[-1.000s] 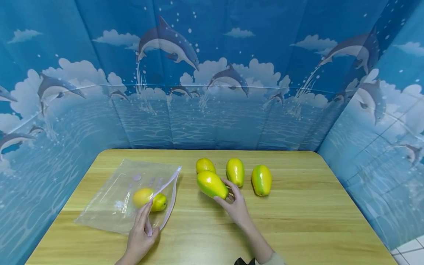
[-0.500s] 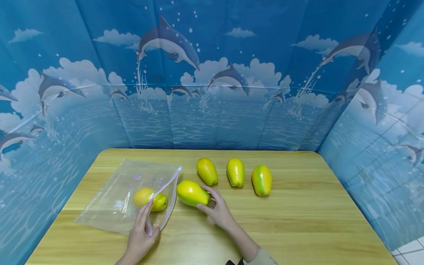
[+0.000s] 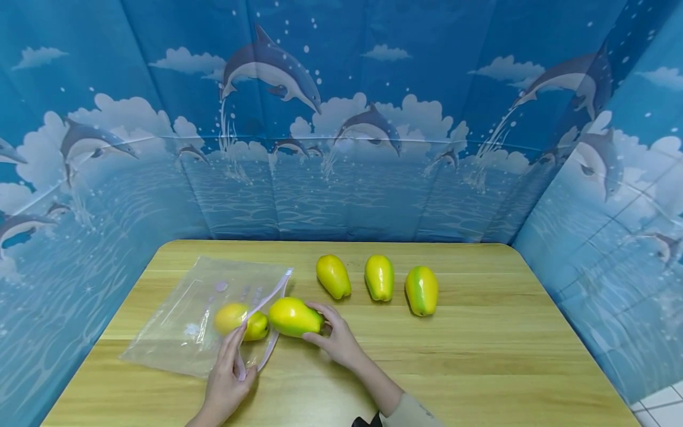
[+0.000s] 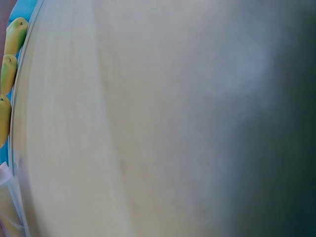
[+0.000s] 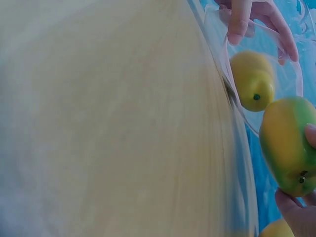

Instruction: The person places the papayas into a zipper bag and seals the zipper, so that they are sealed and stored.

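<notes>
A clear zip bag (image 3: 171, 338) with a lilac rim lies on the left of the table, its mouth facing right. My left hand (image 3: 226, 373) pinches the near side of that rim and holds the mouth apart. Inside the bag lies one yellow papaya (image 5: 252, 79), its end near the opening. My right hand (image 3: 336, 338) grips a yellow-green papaya (image 3: 293, 317) by its right end, fingers behind and thumb in front. The papaya's left end is at the bag's mouth, close to the bagged fruit. Both hands are out of the left wrist view, which is mostly blurred.
Three more papayas stand apart in a row at the back: one left (image 3: 333, 277), one middle (image 3: 379, 278), one right (image 3: 421, 290). The wooden table (image 3: 480, 356) has a dolphin-printed curtain (image 3: 341, 190) behind it and at its sides.
My right hand has carried the papaya leftward and slightly nearer, from beside the back row to the bag's mouth. My left hand and the bag have stayed in place.
</notes>
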The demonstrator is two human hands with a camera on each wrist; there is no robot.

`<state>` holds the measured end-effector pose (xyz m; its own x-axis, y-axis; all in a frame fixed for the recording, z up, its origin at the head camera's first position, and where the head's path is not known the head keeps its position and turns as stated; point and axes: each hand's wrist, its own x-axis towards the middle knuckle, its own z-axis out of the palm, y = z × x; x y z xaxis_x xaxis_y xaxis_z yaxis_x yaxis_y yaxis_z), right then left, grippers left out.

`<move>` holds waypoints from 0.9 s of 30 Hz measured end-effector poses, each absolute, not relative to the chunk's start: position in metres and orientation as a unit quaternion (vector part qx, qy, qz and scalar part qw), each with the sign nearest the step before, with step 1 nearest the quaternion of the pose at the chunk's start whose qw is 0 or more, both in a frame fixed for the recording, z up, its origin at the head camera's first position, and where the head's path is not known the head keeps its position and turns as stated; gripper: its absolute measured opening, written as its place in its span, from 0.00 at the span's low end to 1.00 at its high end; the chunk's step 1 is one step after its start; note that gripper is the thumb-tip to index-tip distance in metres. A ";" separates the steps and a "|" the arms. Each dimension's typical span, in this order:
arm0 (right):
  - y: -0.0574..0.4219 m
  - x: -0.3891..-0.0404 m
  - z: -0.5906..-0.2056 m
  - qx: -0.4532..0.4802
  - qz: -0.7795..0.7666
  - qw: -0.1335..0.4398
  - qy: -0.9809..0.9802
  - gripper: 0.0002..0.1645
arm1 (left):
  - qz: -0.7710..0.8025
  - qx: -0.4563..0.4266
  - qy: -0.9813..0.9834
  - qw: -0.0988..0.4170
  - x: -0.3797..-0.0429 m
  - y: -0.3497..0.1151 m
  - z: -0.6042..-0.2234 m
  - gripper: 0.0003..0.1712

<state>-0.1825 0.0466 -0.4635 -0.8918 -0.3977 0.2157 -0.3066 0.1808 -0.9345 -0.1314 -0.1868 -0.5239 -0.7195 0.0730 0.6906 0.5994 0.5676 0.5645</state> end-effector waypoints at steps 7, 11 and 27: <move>0.043 -0.184 -0.463 -0.236 -0.583 0.046 0.776 0.32 | -0.423 -0.211 -0.823 0.314 -0.132 -0.187 -0.524 0.56; 0.041 -0.185 -0.462 -0.241 -0.575 0.059 0.780 0.32 | -0.427 -0.214 -0.822 0.311 -0.132 -0.187 -0.524 0.56; 0.030 -0.188 -0.454 -0.267 -0.554 0.084 0.784 0.31 | -0.432 -0.209 -0.818 0.318 -0.129 -0.182 -0.510 0.54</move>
<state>-0.1883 0.0298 -0.4539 -0.8436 -0.5113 0.1641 -0.3251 0.2430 -0.9140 -0.1286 -0.1815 -0.5098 -0.7097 0.0671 0.7013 0.6171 0.5394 0.5729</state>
